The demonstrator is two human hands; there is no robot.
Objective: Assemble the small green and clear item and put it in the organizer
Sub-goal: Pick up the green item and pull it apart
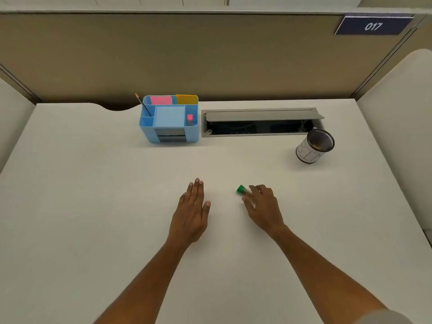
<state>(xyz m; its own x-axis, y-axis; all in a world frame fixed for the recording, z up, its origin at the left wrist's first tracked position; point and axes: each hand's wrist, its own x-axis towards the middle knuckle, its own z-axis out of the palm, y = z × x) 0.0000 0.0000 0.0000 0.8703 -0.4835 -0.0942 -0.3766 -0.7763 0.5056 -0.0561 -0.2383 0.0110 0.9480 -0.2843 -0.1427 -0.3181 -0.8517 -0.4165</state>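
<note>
Near the surface's [93, 206] middle, right hand [263, 206] pinching light, slippery green-capped item [240, 190]; left hand [191, 213] flat, empty; best gripped around clear body.

An office cubicle. A pale desk [93, 206] is fenced by tan partition panels [187, 54], with a numbered plate "017" [373, 26] far right. A blue organizer [168, 119] with sticky notes and an open cable tray [259, 122] sit at the far edge.

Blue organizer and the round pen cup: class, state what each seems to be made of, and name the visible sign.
Blue organizer: probably moulded plastic, matte; uniform pale blue colour, rounded corners, thin smooth walls.
Pen cup: likely metal mesh; the dark inside looks finely perforated under a solid dark rim. A white paper-like wrap with marks covers its outside, so this is less sure.
</note>
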